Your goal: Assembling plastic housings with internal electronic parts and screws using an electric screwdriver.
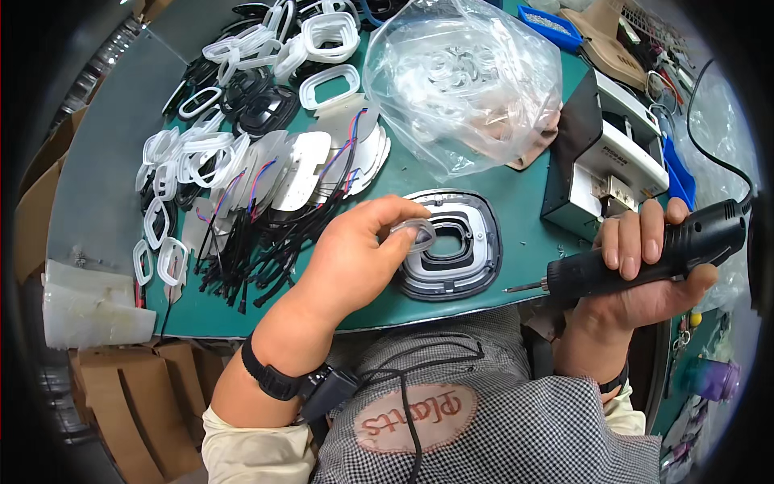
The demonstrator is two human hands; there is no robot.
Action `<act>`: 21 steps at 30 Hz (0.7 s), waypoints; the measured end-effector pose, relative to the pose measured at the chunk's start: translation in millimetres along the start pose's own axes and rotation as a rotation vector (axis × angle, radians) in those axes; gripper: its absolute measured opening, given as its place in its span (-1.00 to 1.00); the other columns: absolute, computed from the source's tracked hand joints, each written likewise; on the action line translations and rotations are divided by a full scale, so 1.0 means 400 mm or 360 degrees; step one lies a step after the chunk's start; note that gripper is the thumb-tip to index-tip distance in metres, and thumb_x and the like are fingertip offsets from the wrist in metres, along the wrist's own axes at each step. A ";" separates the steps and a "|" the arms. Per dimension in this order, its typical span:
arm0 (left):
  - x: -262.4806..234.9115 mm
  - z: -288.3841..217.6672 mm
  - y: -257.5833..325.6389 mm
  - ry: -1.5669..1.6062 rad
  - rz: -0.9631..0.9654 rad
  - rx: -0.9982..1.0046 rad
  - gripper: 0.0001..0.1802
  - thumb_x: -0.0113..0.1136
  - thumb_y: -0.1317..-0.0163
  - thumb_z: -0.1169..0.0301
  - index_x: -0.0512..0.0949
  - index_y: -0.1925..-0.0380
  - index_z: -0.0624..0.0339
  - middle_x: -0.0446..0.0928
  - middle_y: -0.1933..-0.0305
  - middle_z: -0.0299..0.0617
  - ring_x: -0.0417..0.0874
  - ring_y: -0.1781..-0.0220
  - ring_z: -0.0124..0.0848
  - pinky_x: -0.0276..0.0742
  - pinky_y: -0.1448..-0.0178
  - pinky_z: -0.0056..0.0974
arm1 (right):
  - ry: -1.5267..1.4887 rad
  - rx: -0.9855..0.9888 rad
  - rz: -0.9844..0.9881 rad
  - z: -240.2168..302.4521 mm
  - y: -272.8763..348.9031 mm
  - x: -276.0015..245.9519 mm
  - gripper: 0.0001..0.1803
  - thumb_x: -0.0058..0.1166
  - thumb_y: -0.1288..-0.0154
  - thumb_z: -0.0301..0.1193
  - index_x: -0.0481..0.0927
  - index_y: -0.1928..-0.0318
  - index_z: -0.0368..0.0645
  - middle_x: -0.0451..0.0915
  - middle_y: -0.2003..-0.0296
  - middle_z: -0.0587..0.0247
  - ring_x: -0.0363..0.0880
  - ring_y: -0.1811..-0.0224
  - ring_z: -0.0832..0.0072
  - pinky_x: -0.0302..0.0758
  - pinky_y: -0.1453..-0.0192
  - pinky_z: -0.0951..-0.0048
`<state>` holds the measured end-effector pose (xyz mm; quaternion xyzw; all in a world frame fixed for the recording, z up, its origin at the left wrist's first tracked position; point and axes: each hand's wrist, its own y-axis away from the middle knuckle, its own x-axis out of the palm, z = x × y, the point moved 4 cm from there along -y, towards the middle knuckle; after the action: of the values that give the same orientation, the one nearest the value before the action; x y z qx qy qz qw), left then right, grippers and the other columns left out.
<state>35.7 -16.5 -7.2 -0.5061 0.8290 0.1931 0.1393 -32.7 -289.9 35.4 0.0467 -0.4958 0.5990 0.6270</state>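
My left hand point(351, 254) pinches a small clear plastic ring point(421, 239) between thumb and fingertips. The ring is over the left side of a rounded grey-and-black housing point(484, 270), which lies flat near the table's front edge and has an opening in its middle. Whether the ring touches the housing I cannot tell. A black electric screwdriver point(597, 270) is wrapped in my right hand point(637, 250). Its bit points left, to the right of the housing and apart from it.
Flat plates with bundled dark wires point(250, 242) and white rings point(330, 36) cover the table's left side. Behind the housing lies a clear bag of plastic rings point(463, 81). A black-and-white screw feeder point(617, 153) stands at right. Farther back is a blue tray point(550, 29).
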 end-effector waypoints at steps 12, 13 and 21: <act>0.062 -0.080 -0.001 -0.1087 -0.0616 0.0900 -0.80 0.42 0.05 0.46 0.55 0.44 0.12 0.44 0.52 -0.19 0.48 0.40 -0.14 0.38 0.26 -0.10 | -0.0019 0.0055 0.0023 0.000 0.001 0.000 -0.26 0.18 -0.23 0.15 0.37 -0.08 -0.25 0.43 0.39 0.30 0.45 0.53 0.51 0.46 0.35 0.37; 0.069 -0.085 -0.005 -0.1082 -0.0614 0.0914 -0.80 0.42 0.05 0.50 0.55 0.45 0.15 0.48 0.53 -0.19 0.49 0.40 -0.15 0.38 0.25 -0.12 | 0.0000 0.0087 -0.0032 -0.002 0.001 0.000 -0.33 0.26 -0.21 0.05 0.37 -0.04 -0.24 0.42 0.42 0.33 0.42 0.55 0.55 0.43 0.35 0.42; 0.117 -0.040 -0.025 -0.1307 -0.0682 0.0987 -0.77 0.41 0.09 0.41 0.48 0.55 0.08 0.47 0.44 -0.27 0.49 0.29 -0.22 0.35 0.25 -0.12 | -0.0042 0.0103 -0.0021 -0.013 -0.002 -0.007 -0.33 0.26 -0.21 0.04 0.36 -0.03 -0.23 0.41 0.41 0.32 0.42 0.53 0.55 0.42 0.34 0.41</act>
<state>23.0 -64.9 -14.7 -0.4819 0.6032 0.0889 0.6294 -28.6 -288.8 31.2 0.0781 -0.4841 0.6098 0.6226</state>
